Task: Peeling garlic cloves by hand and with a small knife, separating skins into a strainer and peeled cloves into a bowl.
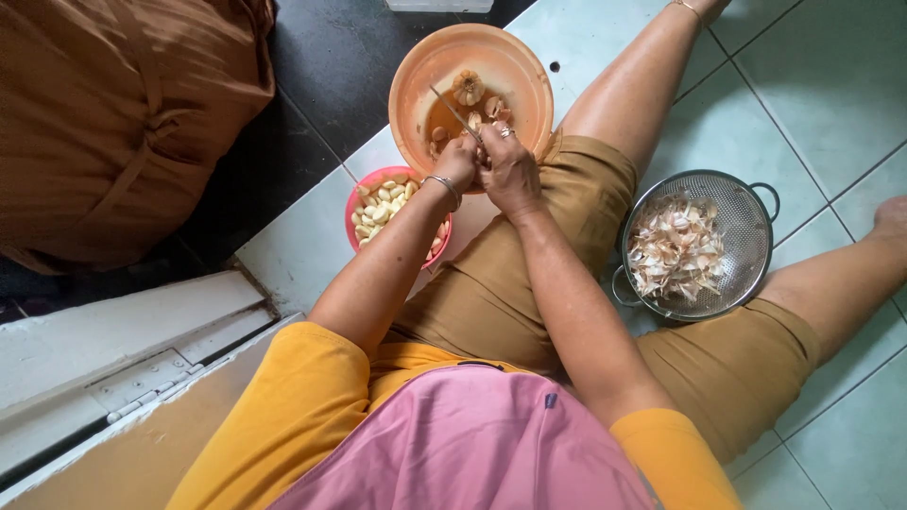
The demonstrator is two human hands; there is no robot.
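left hand fingers clamped on knife | blade slants up-left over orange bowl | right hand fingers closed on garlic clove, touching left

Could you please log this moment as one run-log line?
left hand: holds knife | right hand: grips garlic clove | below: orange bowl

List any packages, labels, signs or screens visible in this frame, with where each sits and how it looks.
None in view: no package, sign or screen.
Only unlabelled containers on the tiled floor:
orange bowl, round, ahead of the hands.
pink bowl, round, left of the knee, holding peeled cloves.
metal colander, round, two-handled, on the right, holding pale skins.
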